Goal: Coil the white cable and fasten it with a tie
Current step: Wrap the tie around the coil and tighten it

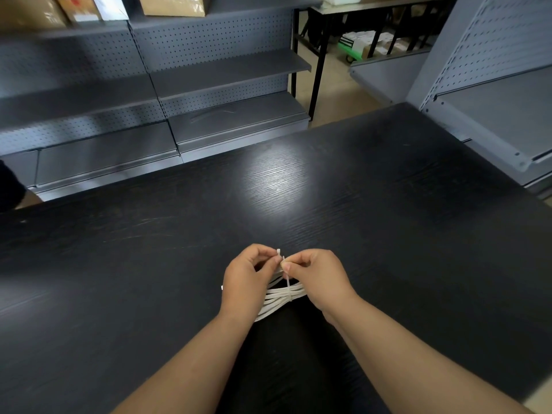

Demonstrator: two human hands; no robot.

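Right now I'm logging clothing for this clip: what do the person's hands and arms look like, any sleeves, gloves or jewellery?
Left hand and right hand are bare, no gloves. Both forearms are uncovered to the frame edge; no sleeve, watch or ring shows.

A black wood-grain table (403, 240) carried everything. Directly on it, close to its 6 o'clock edge, lay the white cable (276, 298), gathered into a flat bundle of several strands. The strands were drawn together where a thin white tie (288, 283) crossed them, and they fanned out toward 8 o'clock. The tie rose from the bundle toward 12 o'clock. A pale glare sat on the tabletop at 12 o'clock from the bundle, with faint scratches at 10 o'clock.
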